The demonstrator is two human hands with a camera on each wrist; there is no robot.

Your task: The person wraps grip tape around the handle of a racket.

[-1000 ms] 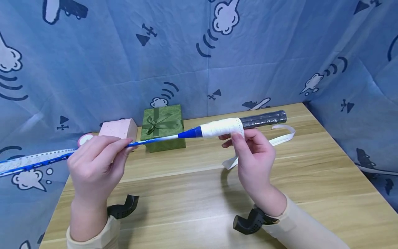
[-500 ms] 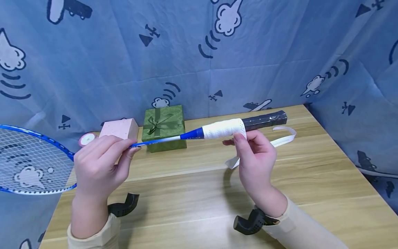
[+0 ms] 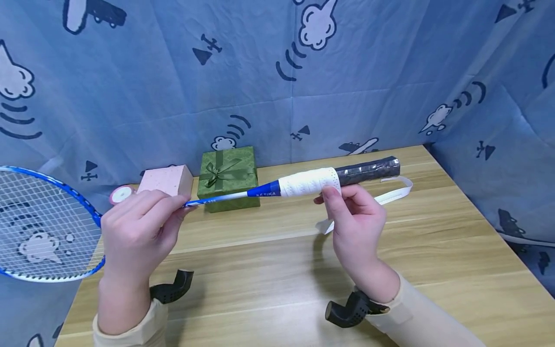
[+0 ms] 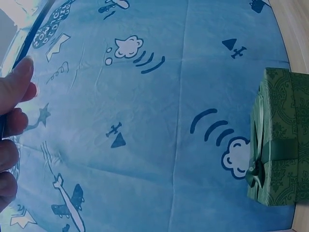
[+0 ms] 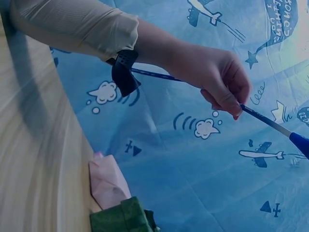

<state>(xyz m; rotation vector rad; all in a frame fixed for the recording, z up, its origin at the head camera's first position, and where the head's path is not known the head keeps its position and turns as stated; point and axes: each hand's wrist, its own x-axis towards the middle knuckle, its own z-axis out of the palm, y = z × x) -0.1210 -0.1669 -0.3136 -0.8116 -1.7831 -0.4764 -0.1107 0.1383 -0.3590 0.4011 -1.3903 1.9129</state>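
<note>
A blue and white badminton racket [image 3: 225, 197] is held above the table, its strung head at the left and its handle at the right. My left hand [image 3: 140, 231] pinches the thin shaft near the head; the right wrist view shows the same left hand [image 5: 219, 79] on the shaft. White perforated grip tape [image 3: 308, 182] is wound round the handle's lower part, while the black end [image 3: 370, 168] is bare of it. My right hand [image 3: 357, 217] pinches the tape at the edge of the wrap between thumb and fingers. The tape's loose tail [image 3: 396, 193] hangs behind that hand.
A green gift box [image 3: 229, 178] with a bow stands at the table's back, beside a pink box [image 3: 166, 178] and a round pink-and-white roll [image 3: 122, 194]. A blue patterned curtain [image 3: 260, 72] closes off the back. The wooden table [image 3: 260, 289] lies below.
The racket has rolled about its shaft, so its head turned from nearly edge-on to showing its strings. Its handle dipped slightly in the last half second. Both hands keep their holds.
</note>
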